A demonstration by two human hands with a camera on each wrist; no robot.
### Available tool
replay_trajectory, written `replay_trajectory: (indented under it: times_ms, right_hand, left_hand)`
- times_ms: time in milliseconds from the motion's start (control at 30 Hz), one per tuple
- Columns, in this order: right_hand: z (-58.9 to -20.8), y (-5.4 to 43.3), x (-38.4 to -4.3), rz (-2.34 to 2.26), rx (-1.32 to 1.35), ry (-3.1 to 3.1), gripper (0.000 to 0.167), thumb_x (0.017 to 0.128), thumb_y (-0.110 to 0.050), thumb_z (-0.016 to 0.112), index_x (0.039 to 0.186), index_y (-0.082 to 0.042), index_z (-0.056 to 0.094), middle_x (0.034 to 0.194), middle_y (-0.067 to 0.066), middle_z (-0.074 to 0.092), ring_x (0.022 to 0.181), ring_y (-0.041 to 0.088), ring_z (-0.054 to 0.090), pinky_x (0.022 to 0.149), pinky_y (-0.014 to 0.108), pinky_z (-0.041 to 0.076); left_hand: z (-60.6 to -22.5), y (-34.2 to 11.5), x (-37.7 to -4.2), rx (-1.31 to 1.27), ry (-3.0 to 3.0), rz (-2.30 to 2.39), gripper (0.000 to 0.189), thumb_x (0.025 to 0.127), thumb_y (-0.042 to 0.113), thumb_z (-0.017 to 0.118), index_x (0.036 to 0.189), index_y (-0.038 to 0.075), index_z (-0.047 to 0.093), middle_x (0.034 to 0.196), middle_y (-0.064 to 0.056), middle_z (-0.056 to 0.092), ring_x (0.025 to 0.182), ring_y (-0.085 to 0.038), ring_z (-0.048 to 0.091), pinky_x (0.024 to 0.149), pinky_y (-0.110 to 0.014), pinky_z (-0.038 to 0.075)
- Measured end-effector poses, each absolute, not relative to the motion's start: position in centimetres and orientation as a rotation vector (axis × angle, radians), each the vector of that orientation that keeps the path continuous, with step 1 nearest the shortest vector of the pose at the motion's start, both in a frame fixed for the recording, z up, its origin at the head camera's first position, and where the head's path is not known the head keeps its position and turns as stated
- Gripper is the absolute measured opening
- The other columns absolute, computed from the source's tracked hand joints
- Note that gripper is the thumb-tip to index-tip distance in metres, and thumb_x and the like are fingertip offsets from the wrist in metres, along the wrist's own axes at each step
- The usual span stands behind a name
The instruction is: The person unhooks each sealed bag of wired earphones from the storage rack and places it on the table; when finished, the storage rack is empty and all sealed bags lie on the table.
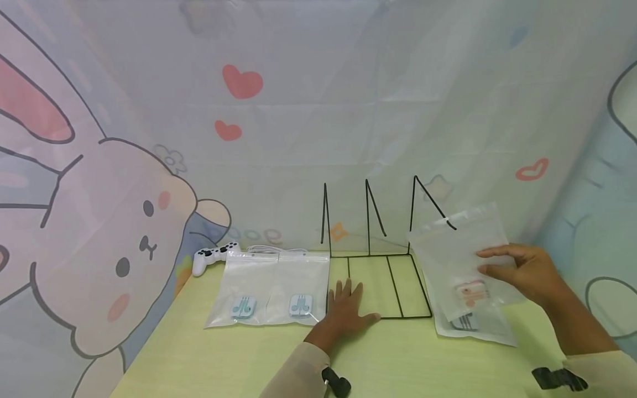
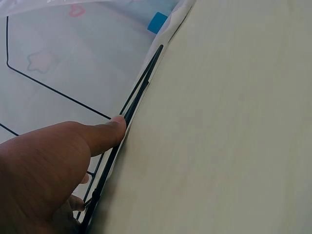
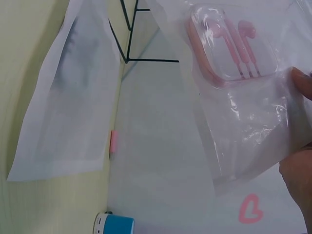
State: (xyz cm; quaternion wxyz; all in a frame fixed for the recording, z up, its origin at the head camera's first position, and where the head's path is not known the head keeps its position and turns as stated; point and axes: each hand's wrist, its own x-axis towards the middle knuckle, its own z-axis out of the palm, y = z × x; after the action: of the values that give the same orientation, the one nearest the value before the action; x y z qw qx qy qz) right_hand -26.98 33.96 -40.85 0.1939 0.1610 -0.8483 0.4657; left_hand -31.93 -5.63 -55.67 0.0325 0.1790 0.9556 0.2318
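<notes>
My right hand (image 1: 527, 273) pinches the right side of a clear zip bag (image 1: 450, 251) between thumb and fingers. Inside that bag are pink earphones in a case (image 3: 239, 44). The bag's top edge is at the tip of the right hook (image 1: 433, 200) of a black wire rack (image 1: 368, 255); whether the hook passes through it I cannot tell. My left hand (image 1: 344, 309) rests with spread fingers on the rack's base, its thumb (image 2: 109, 135) on the front bar. Below the raised bag, another clear bag (image 1: 490, 333) with dark-striped earphones (image 1: 465, 322) lies on the table.
Left of the rack, clear bags (image 1: 273, 276) hold teal earphones (image 1: 244, 307) and blue earphones (image 1: 301, 305). Behind them are a white game controller (image 1: 214, 256) and a coiled white cable (image 1: 273, 250). A blue-and-white object (image 3: 117, 224) stands at the table's back edge.
</notes>
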Motion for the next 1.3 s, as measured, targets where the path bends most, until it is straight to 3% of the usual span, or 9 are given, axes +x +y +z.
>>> replay_trajectory:
  times_ms: [167,433,633,867,1100,1300]
  right_hand:
    - [-40.8,34.1,-26.3,1.318,0.477,-2.380,0.028,0.084,0.005,0.089,0.112,-0.002,0.085,0.107,-0.033,0.077,0.103,-0.013,0.067,0.086,0.004,0.048]
    - [-40.9,34.3,-25.2,1.247,0.445,-2.436,0.029,0.087,-0.004,0.091,0.115,-0.009,0.086,0.110,-0.038,0.074,0.103,-0.015,0.063,0.085,0.005,0.048]
    - [-40.9,34.2,-24.8,1.264,0.498,-2.363,0.031,0.083,0.005,0.091,0.111,-0.006,0.086,0.107,-0.035,0.077,0.097,-0.012,0.067,0.077,0.009,0.052]
    - [-41.2,33.9,-24.5,1.300,0.554,-2.308,0.032,0.079,0.014,0.089,0.107,-0.002,0.086,0.105,-0.031,0.079,0.099,-0.010,0.070,0.082,0.007,0.054]
    - [-42.3,34.6,-24.6,1.476,0.589,-2.328,0.034,0.082,0.018,0.084,0.110,0.000,0.084,0.104,-0.021,0.082,0.083,0.001,0.076,0.063,0.024,0.062]
    - [-42.8,35.7,-24.7,1.544,0.485,-2.455,0.033,0.088,0.009,0.084,0.116,-0.007,0.085,0.101,-0.021,0.082,0.078,0.007,0.078,0.063,0.029,0.063]
  left_hand:
    - [-55.6,-5.7,-31.8,0.545,2.947,0.706,0.096,0.100,0.067,0.064,0.172,0.011,0.034,0.180,-0.025,0.024,0.169,-0.051,0.015,0.135,-0.069,0.015]
    - [-55.8,-5.6,-31.9,0.547,2.956,0.708,0.095,0.100,0.067,0.065,0.172,0.011,0.035,0.180,-0.025,0.025,0.169,-0.051,0.016,0.135,-0.069,0.016]
    - [-55.9,-5.7,-31.9,0.548,2.944,0.719,0.096,0.100,0.068,0.064,0.172,0.011,0.034,0.180,-0.025,0.024,0.169,-0.051,0.015,0.135,-0.069,0.015]
    - [-55.5,-5.7,-31.7,0.547,2.958,0.710,0.094,0.100,0.065,0.066,0.171,0.012,0.036,0.180,-0.024,0.026,0.169,-0.051,0.017,0.135,-0.069,0.016]
    - [-55.1,-5.7,-31.4,0.550,2.940,0.740,0.095,0.100,0.066,0.065,0.172,0.012,0.035,0.180,-0.024,0.025,0.170,-0.050,0.015,0.136,-0.068,0.014]
    - [-55.4,-5.8,-31.6,0.561,2.938,0.737,0.096,0.100,0.066,0.066,0.171,0.010,0.035,0.180,-0.026,0.025,0.169,-0.051,0.016,0.135,-0.069,0.014]
